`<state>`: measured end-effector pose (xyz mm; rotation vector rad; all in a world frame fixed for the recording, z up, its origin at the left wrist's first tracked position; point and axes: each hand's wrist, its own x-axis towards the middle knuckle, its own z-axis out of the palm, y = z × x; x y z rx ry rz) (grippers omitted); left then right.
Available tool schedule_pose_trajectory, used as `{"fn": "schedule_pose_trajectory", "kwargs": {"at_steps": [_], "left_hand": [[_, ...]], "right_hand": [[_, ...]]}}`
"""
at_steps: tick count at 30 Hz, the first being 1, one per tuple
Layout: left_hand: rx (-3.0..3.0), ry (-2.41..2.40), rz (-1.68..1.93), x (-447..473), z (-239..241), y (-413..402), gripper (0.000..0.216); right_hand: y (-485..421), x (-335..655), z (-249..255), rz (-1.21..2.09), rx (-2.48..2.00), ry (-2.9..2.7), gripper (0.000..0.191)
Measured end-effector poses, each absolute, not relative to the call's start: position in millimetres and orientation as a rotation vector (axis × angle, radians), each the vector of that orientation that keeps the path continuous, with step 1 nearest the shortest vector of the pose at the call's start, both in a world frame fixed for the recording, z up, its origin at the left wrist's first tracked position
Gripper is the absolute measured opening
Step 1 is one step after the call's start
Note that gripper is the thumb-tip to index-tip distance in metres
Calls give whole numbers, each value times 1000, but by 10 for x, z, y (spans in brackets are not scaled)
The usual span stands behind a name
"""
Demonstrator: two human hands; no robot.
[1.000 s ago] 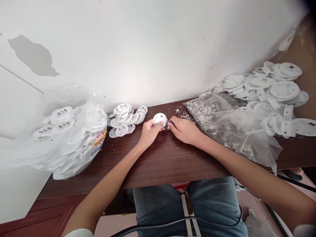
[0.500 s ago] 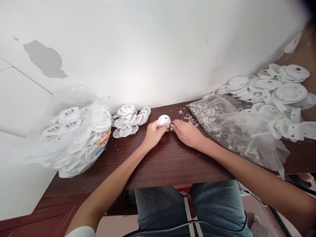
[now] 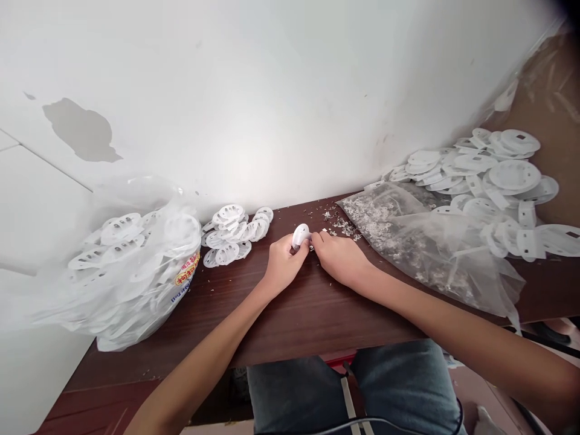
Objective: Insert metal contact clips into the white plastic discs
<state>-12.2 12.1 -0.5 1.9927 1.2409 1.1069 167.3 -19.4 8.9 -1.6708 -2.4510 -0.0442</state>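
Note:
A small round white plastic disc (image 3: 300, 234) with a slot is tilted up above the table's middle. My left hand (image 3: 284, 266) is closed on it, thumb at the front near its lower edge. My right hand (image 3: 339, 257) meets the disc's right side, its fingers pinched together. Whatever those fingertips hold is hidden behind them. Beyond the right hand, small shiny metal pieces (image 3: 343, 228) lie scattered on the brown table (image 3: 290, 323).
At left stands a clear bag (image 3: 149, 302) full of white discs, beside a loose disc pile (image 3: 226, 251). On the right, a clear bag (image 3: 399, 241) of small metal pieces lies before a heap of white parts (image 3: 512, 175). A white wall (image 3: 272, 109) rises behind.
The disc has turned from facing up to a steeper tilt, showing a narrower face. My right fingers have closed in against its edge. The whole view has shifted slightly.

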Motion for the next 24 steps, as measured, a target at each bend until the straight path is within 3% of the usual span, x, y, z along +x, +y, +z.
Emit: {"fn": "schedule_pose_trajectory", "kwargs": {"at_steps": [4, 9, 15, 24], "left_hand": [[1733, 1202, 1083, -108, -21, 145, 25], [1256, 1143, 1113, -102, 38, 199, 33], [937, 1067, 1151, -121, 108, 255, 42], [964, 1012, 1133, -155, 138, 277, 42]], "right_hand": [[-171, 1695, 124, -28, -1681, -2410, 32], [-123, 1770, 194, 33, -1784, -2274, 42], [-18, 1937, 261, 250, -1764, -2036, 33], [235, 2236, 234, 654, -1557, -1745, 15]]}}
